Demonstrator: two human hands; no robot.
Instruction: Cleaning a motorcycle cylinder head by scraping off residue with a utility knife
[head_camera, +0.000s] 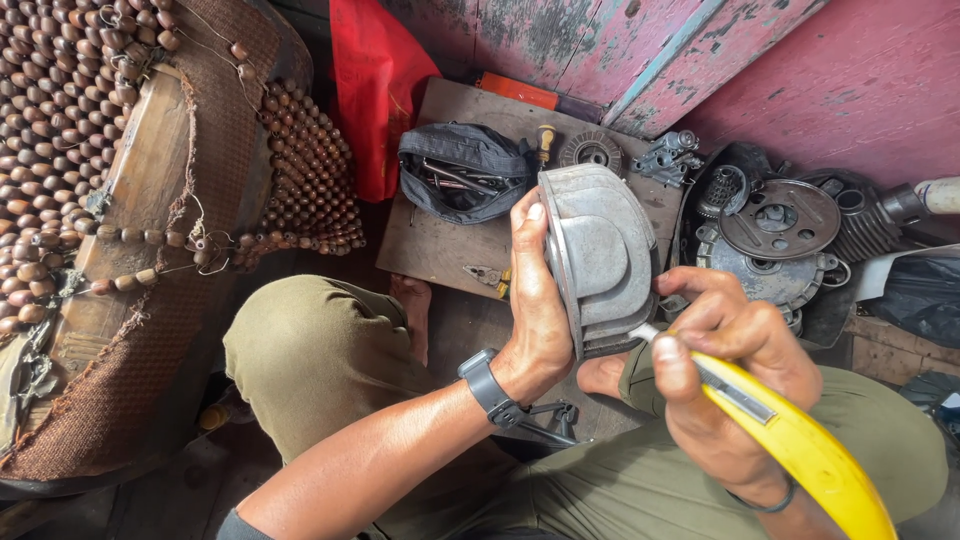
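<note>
At centre frame, the left hand (535, 300) gripped a grey metal engine cover (600, 255), fingers curled tight around its edge. At lower right, the right hand (725, 385) held a yellow-handled tool (800, 445) closed in its fist, tip touching the cover's lower edge.

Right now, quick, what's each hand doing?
Left hand: closed, holding the grey metal cover.
Right hand: closed on the yellow-handled tool, tip at the cover.

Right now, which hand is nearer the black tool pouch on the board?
Left. The left hand grips the grey metal cover just below the black tool pouch. The right hand holds a yellow-handled tool farther off, on the cover's other side.
</note>
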